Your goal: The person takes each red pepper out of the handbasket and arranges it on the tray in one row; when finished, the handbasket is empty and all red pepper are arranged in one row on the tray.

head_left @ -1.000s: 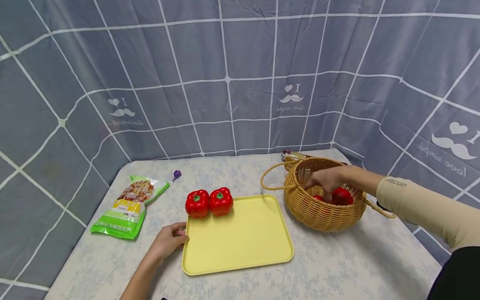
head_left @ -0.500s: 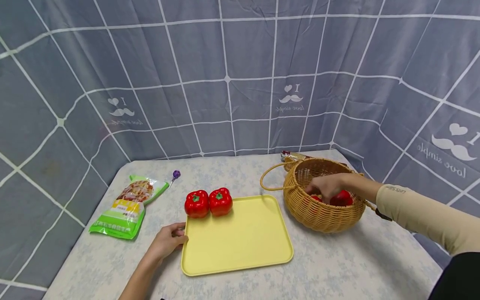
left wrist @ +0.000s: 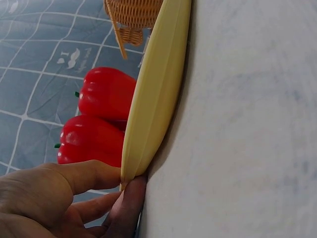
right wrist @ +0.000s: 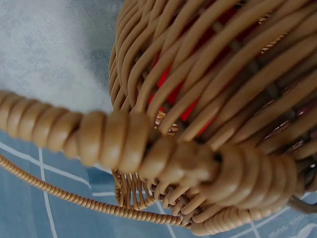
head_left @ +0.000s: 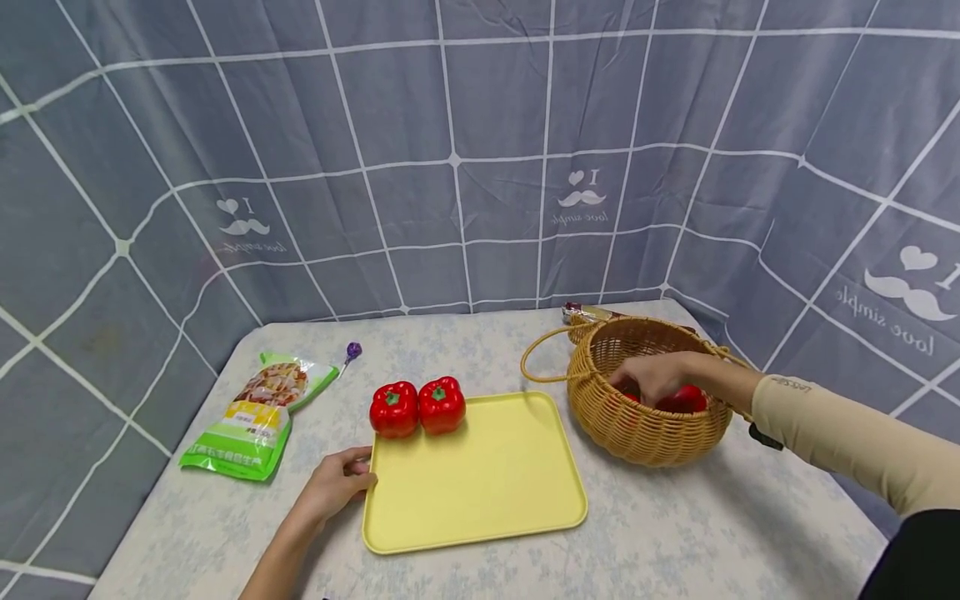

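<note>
My left hand [head_left: 336, 485] pinches the left rim of a yellow tray [head_left: 480, 479] between thumb and fingers; the left wrist view shows the tray [left wrist: 158, 94] edge-on. Two red bell peppers [head_left: 394, 409] stand side by side at the tray's far left corner. My right hand [head_left: 654, 377] reaches down into a wicker basket [head_left: 648, 437], its fingertips hidden by the basket wall. Beside that hand in the basket is a red object [head_left: 684, 400], mostly covered. In the right wrist view the basket's weave [right wrist: 198, 64] and handle fill the picture, and red shows through the gaps.
A green food bag [head_left: 258, 417] lies at the left of the table, with a purple-wrapped lollipop [head_left: 353, 351] near its top. Behind the basket lies a shiny wrapped item [head_left: 588, 312], partly hidden. Grey-blue grid curtains [head_left: 495, 208] border the table.
My right hand has moved slightly lower and toward the near side inside the basket. The left hand, tray and peppers stay in place.
</note>
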{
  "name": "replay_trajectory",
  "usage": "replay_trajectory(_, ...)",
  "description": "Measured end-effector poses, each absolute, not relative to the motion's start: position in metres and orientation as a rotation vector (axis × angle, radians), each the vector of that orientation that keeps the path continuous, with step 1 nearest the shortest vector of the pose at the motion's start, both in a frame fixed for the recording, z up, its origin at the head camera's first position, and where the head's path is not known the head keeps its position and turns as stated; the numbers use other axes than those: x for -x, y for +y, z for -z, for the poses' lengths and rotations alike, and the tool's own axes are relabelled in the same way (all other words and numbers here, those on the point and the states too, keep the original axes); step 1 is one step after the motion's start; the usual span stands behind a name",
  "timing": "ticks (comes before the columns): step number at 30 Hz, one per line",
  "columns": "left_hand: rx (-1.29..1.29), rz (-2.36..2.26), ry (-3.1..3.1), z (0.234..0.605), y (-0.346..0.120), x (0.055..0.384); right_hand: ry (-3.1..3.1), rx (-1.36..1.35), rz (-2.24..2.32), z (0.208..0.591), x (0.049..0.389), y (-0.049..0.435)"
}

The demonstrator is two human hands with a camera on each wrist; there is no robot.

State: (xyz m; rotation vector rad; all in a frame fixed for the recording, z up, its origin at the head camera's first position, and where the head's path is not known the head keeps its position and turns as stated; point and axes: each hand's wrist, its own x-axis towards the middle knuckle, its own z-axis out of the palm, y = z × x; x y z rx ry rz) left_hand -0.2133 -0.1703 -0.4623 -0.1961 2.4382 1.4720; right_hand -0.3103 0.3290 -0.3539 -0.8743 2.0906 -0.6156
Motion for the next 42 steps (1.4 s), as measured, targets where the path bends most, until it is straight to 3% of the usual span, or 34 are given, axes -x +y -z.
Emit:
replay_trajectory(8,0.187,-1.489,2.437,0.462,-0.170,0.213,2.137,0.723,0.735,0.359,0.310,0.330)
replay_trajectory(42,0.202,-1.519,2.483,0.461,-0.172,0.208,2.358,0.730,0.723,0.359,0.300,0.347)
